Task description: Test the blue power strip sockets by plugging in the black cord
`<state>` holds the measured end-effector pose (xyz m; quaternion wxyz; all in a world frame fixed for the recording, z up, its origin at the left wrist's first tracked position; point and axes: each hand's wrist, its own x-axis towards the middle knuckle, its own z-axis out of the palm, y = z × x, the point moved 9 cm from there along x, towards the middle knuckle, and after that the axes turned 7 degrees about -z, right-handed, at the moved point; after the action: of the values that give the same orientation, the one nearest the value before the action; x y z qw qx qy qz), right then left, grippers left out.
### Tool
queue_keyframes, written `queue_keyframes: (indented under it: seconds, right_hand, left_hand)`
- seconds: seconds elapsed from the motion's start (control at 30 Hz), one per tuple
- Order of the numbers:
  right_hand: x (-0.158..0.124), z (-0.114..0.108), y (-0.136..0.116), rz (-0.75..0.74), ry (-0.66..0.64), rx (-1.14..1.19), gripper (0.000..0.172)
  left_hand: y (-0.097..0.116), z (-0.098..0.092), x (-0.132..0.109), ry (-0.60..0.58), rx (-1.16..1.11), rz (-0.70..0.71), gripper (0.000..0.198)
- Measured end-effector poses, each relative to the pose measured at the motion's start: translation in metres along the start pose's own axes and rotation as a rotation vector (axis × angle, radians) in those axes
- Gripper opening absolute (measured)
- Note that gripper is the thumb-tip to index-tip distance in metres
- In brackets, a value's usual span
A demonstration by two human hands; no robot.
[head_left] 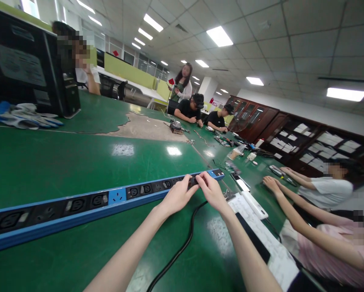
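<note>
A long blue power strip (87, 202) with black sockets lies across the green table (63, 162). My left hand (178, 196) and my right hand (210, 190) meet near its right end. Both sets of fingers are curled and pinch a small black part (194, 181) on the strip, apparently a plug or socket piece. A black cable (182, 247) trails from under my hands toward the table's near edge.
A co-worker's arms (291, 202) reach onto the table at right, beside a phone (242, 185) and white papers (261, 227). Work gloves (26, 115) and a black computer case (32, 69) sit at far left. More people work at the far end.
</note>
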<state>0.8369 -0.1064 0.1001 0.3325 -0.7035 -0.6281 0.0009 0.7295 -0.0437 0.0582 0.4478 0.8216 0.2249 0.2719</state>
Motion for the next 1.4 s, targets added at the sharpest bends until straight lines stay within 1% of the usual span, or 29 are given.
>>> queue_keyframes:
  seconds: [0.07, 0.13, 0.17, 0.23, 0.27, 0.3, 0.33, 0.37, 0.4, 0.47, 0.53, 0.6, 0.8, 0.87, 0.97, 1.07, 1.17, 1.27, 1.4]
  right_hand:
    - [-0.021, -0.02, 0.01, 0.043, -0.013, 0.117, 0.04]
    - [-0.054, -0.049, 0.038, 0.124, -0.029, 0.193, 0.043]
    - [-0.076, -0.067, 0.059, 0.177, -0.021, 0.159, 0.042]
    - [-0.129, -0.105, 0.109, 0.313, 0.027, -0.011, 0.043]
    - [-0.156, -0.121, 0.132, 0.375, 0.051, -0.107, 0.047]
    - [-0.183, -0.131, 0.153, 0.427, 0.05, -0.176, 0.053]
    - [-0.206, -0.135, 0.17, 0.46, 0.033, -0.219, 0.059]
    - [-0.226, -0.136, 0.182, 0.478, 0.008, -0.238, 0.061]
    - [-0.241, -0.134, 0.19, 0.481, -0.005, -0.238, 0.06]
    - [-0.259, -0.127, 0.196, 0.461, -0.017, -0.222, 0.062]
    - [-0.265, -0.124, 0.194, 0.445, -0.012, -0.222, 0.067]
    - [-0.265, -0.124, 0.192, 0.453, -0.006, -0.239, 0.069]
    - [-0.257, -0.125, 0.19, 0.482, -0.048, -0.234, 0.061]
    - [-0.256, -0.125, 0.189, 0.503, -0.058, -0.217, 0.062]
    - [-0.26, -0.129, 0.19, 0.561, -0.082, -0.119, 0.068]
    - [-0.268, -0.138, 0.191, 0.639, -0.117, 0.053, 0.064]
    - [-0.276, -0.147, 0.191, 0.658, -0.169, 0.171, 0.061]
    - [-0.283, -0.148, 0.197, 0.657, -0.211, 0.184, 0.064]
    - [-0.288, -0.143, 0.213, 0.673, -0.233, 0.113, 0.069]
  left_hand:
    - [0.002, -0.005, 0.001, 0.029, 0.037, -0.023, 0.035]
    - [0.005, -0.014, 0.002, 0.054, 0.108, -0.031, 0.037]
    - [0.007, -0.019, 0.002, 0.065, 0.138, -0.028, 0.038]
    - [0.011, -0.027, 0.003, 0.086, 0.172, -0.013, 0.038]
    - [0.013, -0.029, 0.003, 0.092, 0.179, -0.008, 0.038]
    - [0.014, -0.03, 0.003, 0.096, 0.183, -0.005, 0.038]
    - [0.014, -0.03, 0.004, 0.096, 0.186, -0.005, 0.038]
    - [0.014, -0.029, 0.004, 0.094, 0.188, -0.004, 0.038]
    - [0.014, -0.028, 0.005, 0.092, 0.191, -0.004, 0.039]
    - [0.013, -0.025, 0.006, 0.09, 0.196, -0.005, 0.04]
    - [0.012, -0.023, 0.007, 0.091, 0.199, -0.003, 0.04]
    - [0.011, -0.023, 0.008, 0.096, 0.201, -0.001, 0.04]
    - [0.009, -0.024, 0.009, 0.096, 0.212, -0.017, 0.041]
    - [0.009, -0.024, 0.009, 0.093, 0.213, -0.019, 0.041]
    - [0.008, -0.025, 0.009, 0.087, 0.211, -0.024, 0.041]
    - [0.006, -0.028, 0.009, 0.092, 0.203, -0.039, 0.042]
    - [0.005, -0.031, 0.009, 0.095, 0.194, -0.041, 0.043]
    - [0.005, -0.03, 0.01, 0.088, 0.187, -0.037, 0.042]
    - [0.004, -0.03, 0.01, 0.087, 0.179, -0.034, 0.042]
